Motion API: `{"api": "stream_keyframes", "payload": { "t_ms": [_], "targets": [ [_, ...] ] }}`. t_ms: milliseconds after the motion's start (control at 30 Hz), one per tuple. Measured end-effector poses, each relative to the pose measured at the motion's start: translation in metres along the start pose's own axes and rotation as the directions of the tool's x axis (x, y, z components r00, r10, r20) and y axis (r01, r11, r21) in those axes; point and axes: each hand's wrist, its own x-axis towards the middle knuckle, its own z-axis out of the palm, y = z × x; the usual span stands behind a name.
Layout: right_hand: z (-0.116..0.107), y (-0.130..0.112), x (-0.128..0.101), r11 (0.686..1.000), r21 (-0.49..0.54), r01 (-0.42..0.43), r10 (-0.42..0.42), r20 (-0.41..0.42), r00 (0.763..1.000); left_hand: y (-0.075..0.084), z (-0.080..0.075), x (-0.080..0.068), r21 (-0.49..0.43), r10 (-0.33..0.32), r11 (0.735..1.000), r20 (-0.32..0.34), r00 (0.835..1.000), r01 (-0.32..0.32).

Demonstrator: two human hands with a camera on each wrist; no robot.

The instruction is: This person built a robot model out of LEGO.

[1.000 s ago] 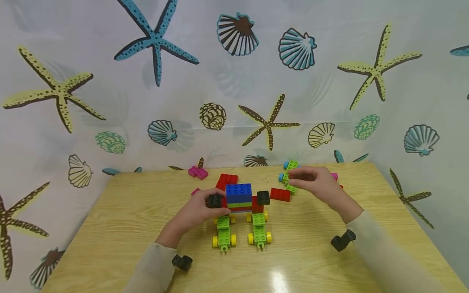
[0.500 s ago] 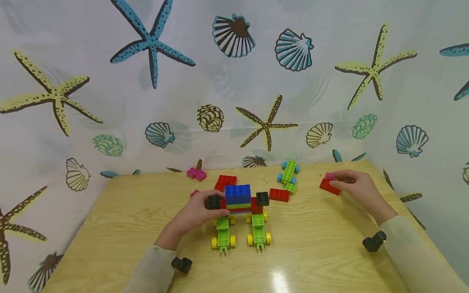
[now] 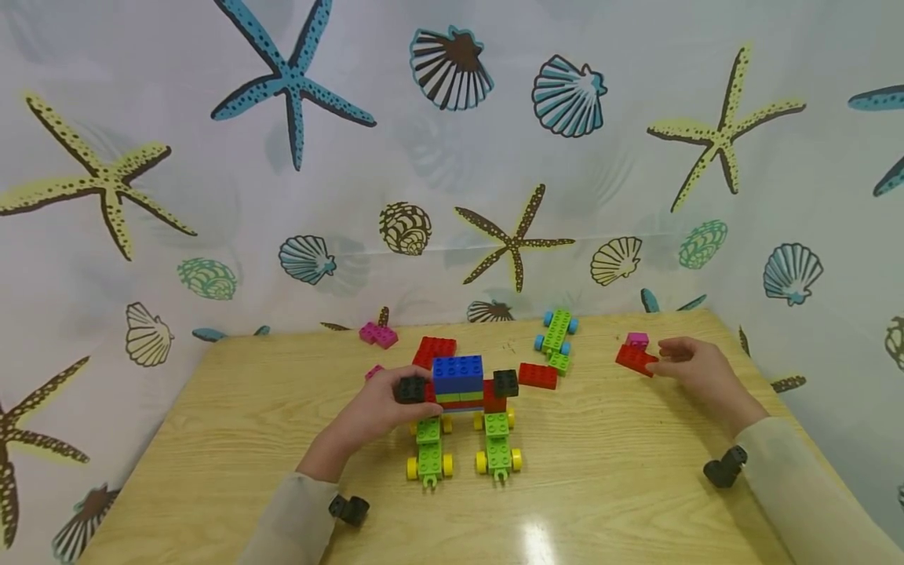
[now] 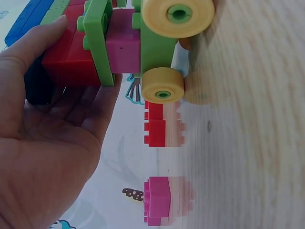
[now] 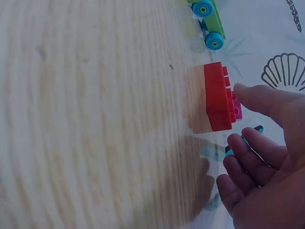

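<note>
A brick vehicle [image 3: 459,375] stands mid-table: blue top, red layers, a black brick [image 3: 412,388] at each end, two green chassis with yellow wheels [image 3: 429,459]. My left hand [image 3: 374,412] grips its left end, thumb along the red bricks [image 4: 71,52] and fingers round the black brick. My right hand [image 3: 695,373] hovers at the far right with relaxed fingers and holds nothing. Its thumb tip is at the edge of a loose red brick [image 3: 634,359] [image 5: 217,98], behind which sits a small pink brick [image 3: 637,339].
A green chassis with blue wheels [image 3: 556,337] and a red brick [image 3: 539,375] lie right of the vehicle. Another red brick [image 3: 438,346] and pink bricks [image 3: 380,334] lie behind it, near the shell-patterned curtain. The wooden table [image 3: 600,486] ends just right of my right hand.
My right hand left the blue-wheeled chassis, went right to the red brick, and now lies loose beside it. My left hand stayed on the vehicle.
</note>
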Motion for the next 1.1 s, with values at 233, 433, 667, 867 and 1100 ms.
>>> {"api": "stream_keyframes", "payload": {
  "t_ms": [233, 433, 667, 867, 1100],
  "targets": [
    [0.0043, 0.0023, 0.0020, 1.000, -0.026, -0.012, 0.012, 0.015, 1.000, -0.0020, 0.0002, 0.0000, 0.012, 0.004, 1.000, -0.009, 1.000, -0.004],
    [0.0076, 0.0040, 0.0040, 0.998, -0.061, -0.005, 0.006, 0.006, 1.000, -0.0017, -0.0002, -0.0010, 0.023, 0.004, 1.000, -0.011, 1.000, -0.003],
    [0.0093, 0.0047, 0.0042, 0.995, -0.103, 0.007, -0.008, -0.009, 1.000, -0.0014, 0.0004, -0.0012, 0.022, 0.003, 1.000, -0.006, 1.000, -0.003],
    [0.0089, 0.0049, 0.0045, 0.993, -0.115, 0.007, -0.009, -0.015, 1.000, -0.0018, -0.0010, -0.0007, 0.001, 0.016, 1.000, 0.001, 1.000, -0.016],
    [0.0073, 0.0042, 0.0017, 0.995, -0.103, 0.002, -0.003, -0.013, 1.000, -0.0029, -0.0007, -0.0012, 0.026, 0.004, 1.000, -0.012, 1.000, -0.003]
  ]
}}
